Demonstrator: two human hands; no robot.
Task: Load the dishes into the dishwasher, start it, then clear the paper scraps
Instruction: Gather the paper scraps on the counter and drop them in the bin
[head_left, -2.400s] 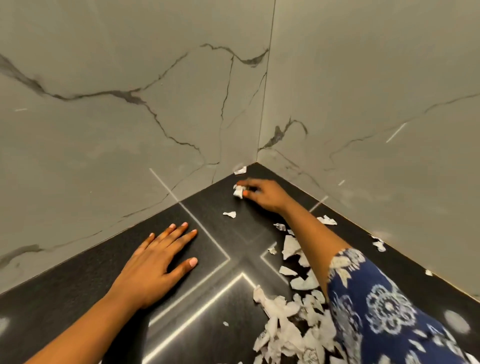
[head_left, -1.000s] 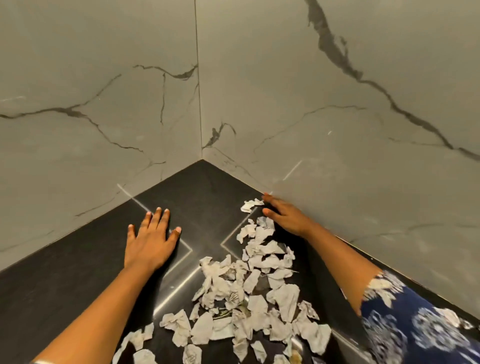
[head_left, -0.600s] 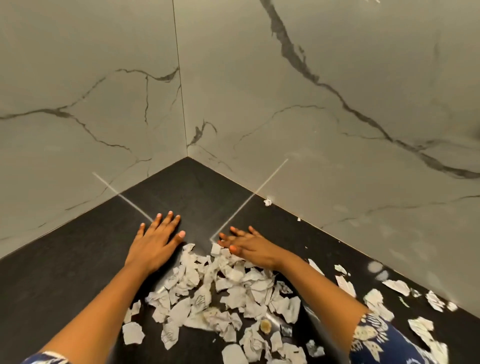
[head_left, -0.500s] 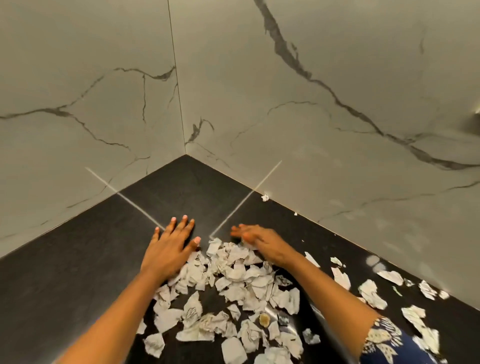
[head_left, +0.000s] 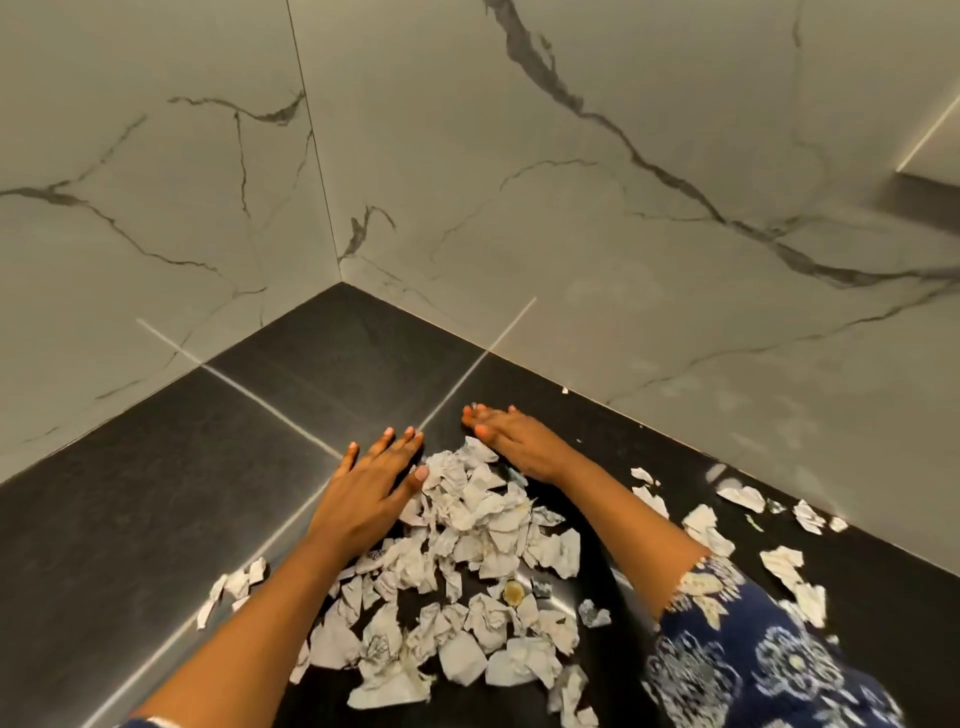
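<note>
- Two hands now flank the scraps (head_left: 467, 545) on the counter (head_left: 156, 519), closer together than a second ago; pile is denser.
- Left hand (head_left: 371, 483): flat, fingers slightly spread.
- Right hand (head_left: 511, 436): edge-on, fingers together.
- Strays (head_left: 779, 561) remain right; gathering unfinished.

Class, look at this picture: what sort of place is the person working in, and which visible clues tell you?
Probably a kitchen counter corner: a dark tiled surface meets two marble-look wall panels, with what may be a cabinet's underside upper right. Both hands gather paper scraps.
</note>
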